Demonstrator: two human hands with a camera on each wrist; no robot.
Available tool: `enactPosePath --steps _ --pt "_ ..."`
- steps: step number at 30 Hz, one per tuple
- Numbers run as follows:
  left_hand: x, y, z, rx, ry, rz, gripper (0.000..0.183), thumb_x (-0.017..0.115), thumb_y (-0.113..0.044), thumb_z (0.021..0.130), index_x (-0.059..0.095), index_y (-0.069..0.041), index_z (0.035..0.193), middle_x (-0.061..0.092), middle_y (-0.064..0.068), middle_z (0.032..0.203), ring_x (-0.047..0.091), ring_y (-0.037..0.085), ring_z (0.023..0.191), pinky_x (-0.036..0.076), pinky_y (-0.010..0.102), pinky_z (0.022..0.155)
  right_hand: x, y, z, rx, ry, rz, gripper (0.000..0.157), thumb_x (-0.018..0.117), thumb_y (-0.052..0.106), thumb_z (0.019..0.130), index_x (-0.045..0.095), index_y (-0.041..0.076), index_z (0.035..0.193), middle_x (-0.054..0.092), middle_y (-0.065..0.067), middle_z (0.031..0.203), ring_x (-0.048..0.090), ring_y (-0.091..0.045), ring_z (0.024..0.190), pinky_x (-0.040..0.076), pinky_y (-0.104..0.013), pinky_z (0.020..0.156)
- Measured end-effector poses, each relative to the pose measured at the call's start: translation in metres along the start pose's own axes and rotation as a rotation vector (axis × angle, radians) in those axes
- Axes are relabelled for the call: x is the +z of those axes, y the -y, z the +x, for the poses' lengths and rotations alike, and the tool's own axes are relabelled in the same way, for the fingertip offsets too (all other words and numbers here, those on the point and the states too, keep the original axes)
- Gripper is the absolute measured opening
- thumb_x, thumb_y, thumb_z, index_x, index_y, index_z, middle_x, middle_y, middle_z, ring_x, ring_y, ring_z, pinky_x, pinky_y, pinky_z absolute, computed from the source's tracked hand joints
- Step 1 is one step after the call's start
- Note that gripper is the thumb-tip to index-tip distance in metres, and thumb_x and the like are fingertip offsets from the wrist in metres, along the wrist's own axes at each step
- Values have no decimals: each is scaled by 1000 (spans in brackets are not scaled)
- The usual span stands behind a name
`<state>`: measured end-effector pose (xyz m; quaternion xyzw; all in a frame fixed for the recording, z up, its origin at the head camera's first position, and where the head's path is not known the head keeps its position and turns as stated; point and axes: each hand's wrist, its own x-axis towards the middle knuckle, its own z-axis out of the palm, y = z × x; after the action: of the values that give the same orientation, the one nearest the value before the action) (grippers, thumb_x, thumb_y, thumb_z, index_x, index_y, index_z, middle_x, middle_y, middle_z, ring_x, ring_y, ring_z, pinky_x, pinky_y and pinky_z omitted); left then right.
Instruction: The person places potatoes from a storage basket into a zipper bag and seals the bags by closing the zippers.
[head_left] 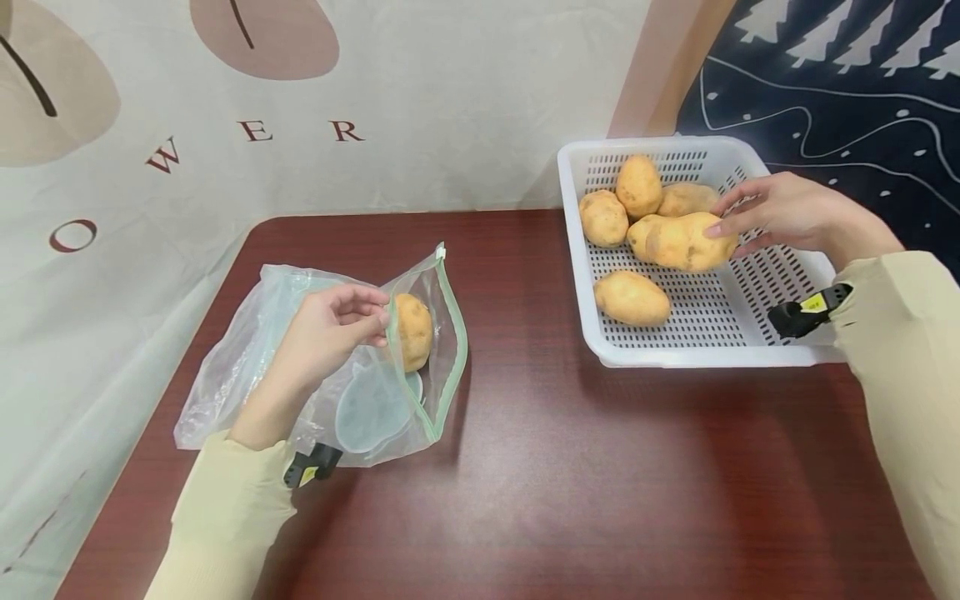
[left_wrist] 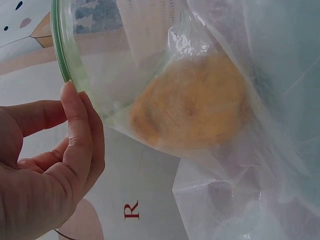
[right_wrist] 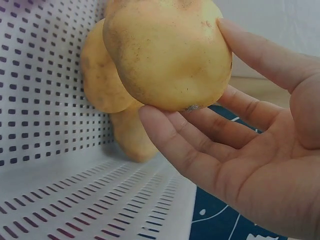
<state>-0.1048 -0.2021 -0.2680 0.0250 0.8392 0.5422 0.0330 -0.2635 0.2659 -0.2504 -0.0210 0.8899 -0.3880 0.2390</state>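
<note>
My left hand (head_left: 330, 329) pinches the green-edged rim of a clear zip bag (head_left: 450, 400), whose mouth gapes toward the right. Inside the bag lies a potato (head_left: 414, 332), seen blurred through the plastic in the left wrist view. Over the white basket (head_left: 592, 350), my right hand (head_left: 802, 212) holds a large lumpy potato (head_left: 693, 242) between thumb and fingers. In the right wrist view the thumb presses one side of this potato (right_wrist: 170, 55) and the fingertips lie along its underside. Other potatoes (head_left: 633, 298) lie around it in the basket.
The basket stands at the back right of the dark red table (head_left: 525, 467). A pale cloth with printed letters (head_left: 465, 108) hangs behind the table, and a dark blue tree-patterned cloth (head_left: 862, 125) is at the right. A pale blue round patch (head_left: 375, 412) shows on the bag.
</note>
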Motion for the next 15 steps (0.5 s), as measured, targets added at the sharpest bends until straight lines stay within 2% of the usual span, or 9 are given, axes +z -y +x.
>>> enactPosePath --steps 8,15 --pt "0 0 0 -4 1 -2 22 56 5 85 53 15 105 56 15 85 59 7 66 58 27 64 -6 7 -6 1 -24 15 67 74 30 77 40 -2 125 50 -12 110 61 -15 79 56 -40 77" --pt "0 -1 -1 -12 -3 1 22 56 4 85 54 15 105 56 14 84 59 7 66 58 29 65 -12 21 -14 -50 -68 30 59 73 29 77 44 1 120 59 1 92 62 -17 77 58 -34 71"
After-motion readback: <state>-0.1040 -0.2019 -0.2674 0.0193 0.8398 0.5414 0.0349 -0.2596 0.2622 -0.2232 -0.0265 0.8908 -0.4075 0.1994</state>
